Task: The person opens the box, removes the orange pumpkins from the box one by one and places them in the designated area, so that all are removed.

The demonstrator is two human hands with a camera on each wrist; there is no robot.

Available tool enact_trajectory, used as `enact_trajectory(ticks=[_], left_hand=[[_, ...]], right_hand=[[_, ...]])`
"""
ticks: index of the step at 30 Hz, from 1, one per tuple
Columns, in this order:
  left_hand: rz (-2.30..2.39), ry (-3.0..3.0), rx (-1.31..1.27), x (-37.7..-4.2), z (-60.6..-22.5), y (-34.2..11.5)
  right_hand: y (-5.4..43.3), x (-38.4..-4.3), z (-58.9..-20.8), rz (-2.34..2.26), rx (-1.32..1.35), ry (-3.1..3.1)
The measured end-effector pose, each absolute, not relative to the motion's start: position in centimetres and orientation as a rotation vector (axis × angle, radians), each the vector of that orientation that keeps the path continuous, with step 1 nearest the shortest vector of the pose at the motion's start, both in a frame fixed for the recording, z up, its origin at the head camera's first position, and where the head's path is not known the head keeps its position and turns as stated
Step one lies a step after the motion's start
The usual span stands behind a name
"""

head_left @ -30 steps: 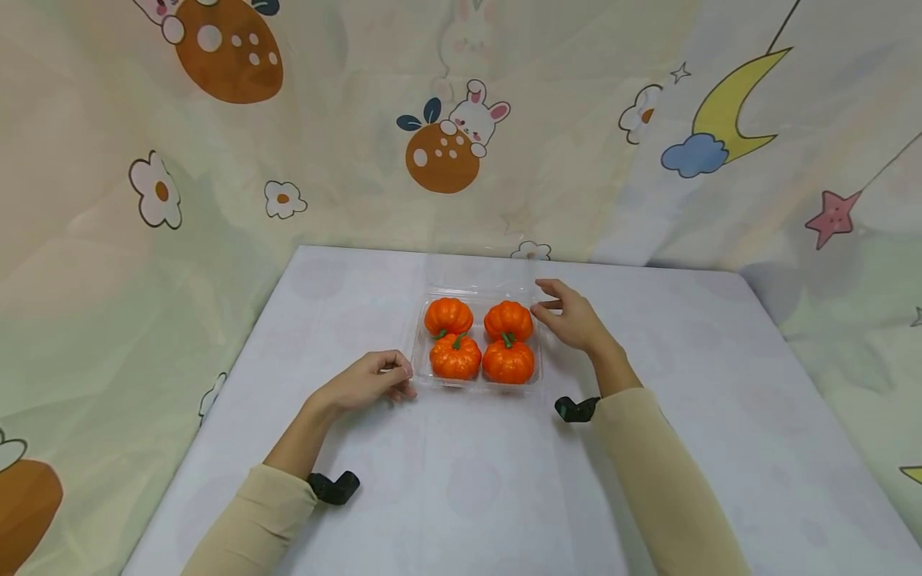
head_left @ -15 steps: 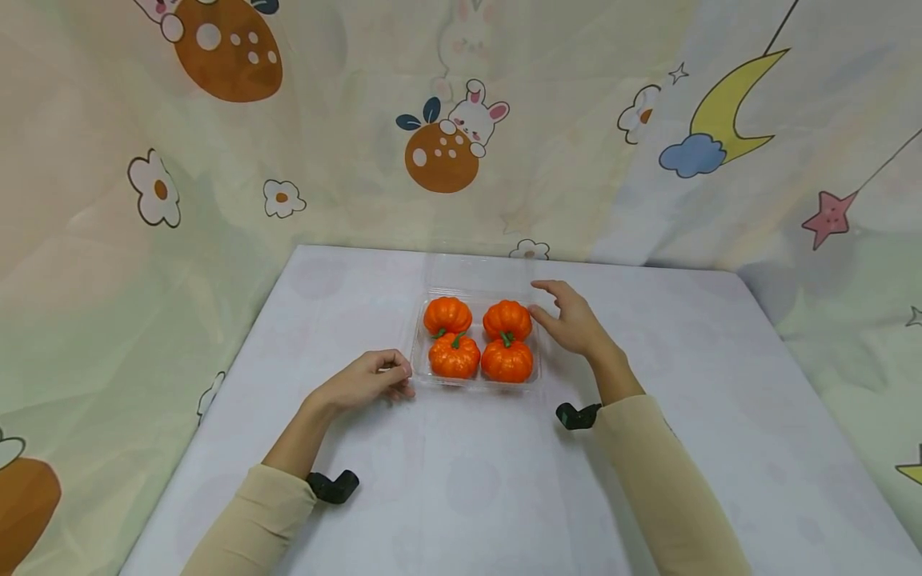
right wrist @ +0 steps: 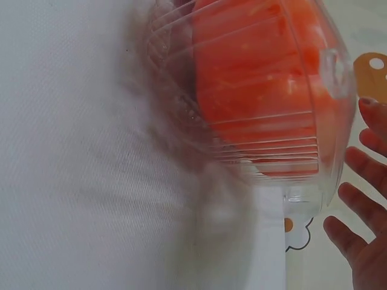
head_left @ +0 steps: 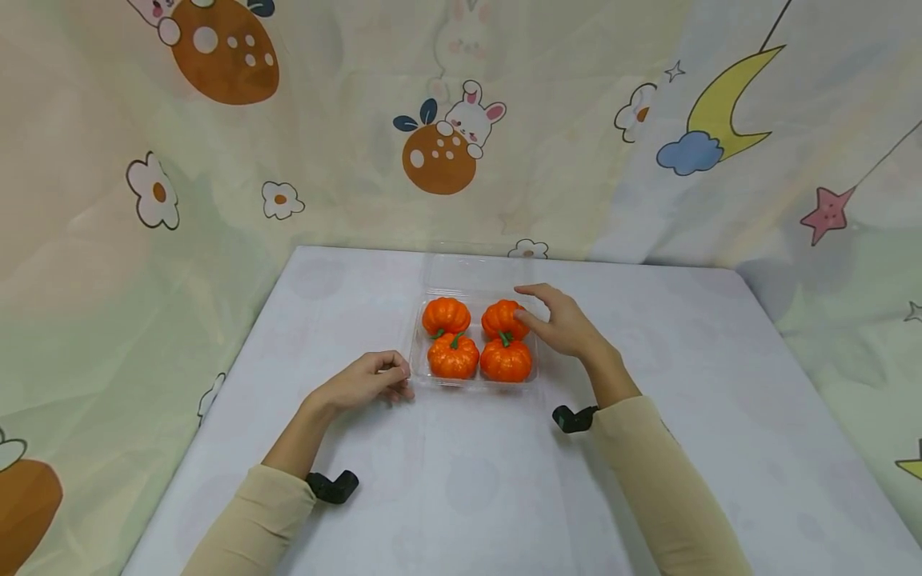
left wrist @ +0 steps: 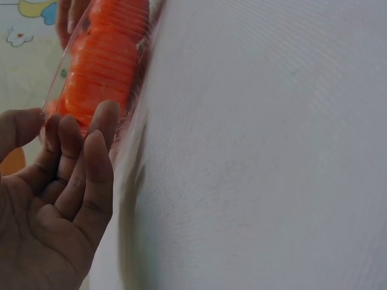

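Ribbed orange pumpkins (head_left: 453,358) fill a clear plastic box (head_left: 474,385) near the surface's (head_left: 461,496) far edge, left fingers (left wrist: 97,166) pinching it, right fingers (right wrist: 363,205) spread, empty.

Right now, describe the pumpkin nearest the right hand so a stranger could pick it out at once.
On the white table sits an open clear container holding four orange pumpkins, two by two. In the far row, toward the patterned backdrop, find the pumpkin on the right. Unlike its three neighbours, it is partly covered by the right hand in the head view.
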State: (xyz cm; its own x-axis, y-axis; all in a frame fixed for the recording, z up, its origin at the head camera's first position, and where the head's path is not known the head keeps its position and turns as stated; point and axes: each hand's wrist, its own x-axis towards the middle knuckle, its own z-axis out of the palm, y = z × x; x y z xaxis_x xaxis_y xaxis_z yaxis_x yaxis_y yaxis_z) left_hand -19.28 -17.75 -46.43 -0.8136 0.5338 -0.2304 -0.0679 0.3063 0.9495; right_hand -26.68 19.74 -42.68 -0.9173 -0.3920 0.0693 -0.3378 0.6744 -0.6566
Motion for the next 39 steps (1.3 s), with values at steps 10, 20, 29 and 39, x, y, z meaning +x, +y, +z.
enact_trajectory(ticks=[10,20,29,39], left_hand=[[1.544,2.064,0.410,-19.2,-46.6,-17.7],[1.538,2.067,0.419,-19.3,-46.8,-17.8],[1.554,2.060,0.399,-19.4,-47.2,-17.9],[1.564,2.058,0.405,-19.1,-46.9,-17.9]], right_hand=[[19.1,-26.6,-43.0,-1.009,-0.649,2.792],[18.6,-26.6,-43.6,-1.037,-0.699,2.776],[18.5,-26.8,-43.6,-1.072,-0.779,2.775],[18.2,-26.5,-43.7,-1.183,-0.897,2.820]])
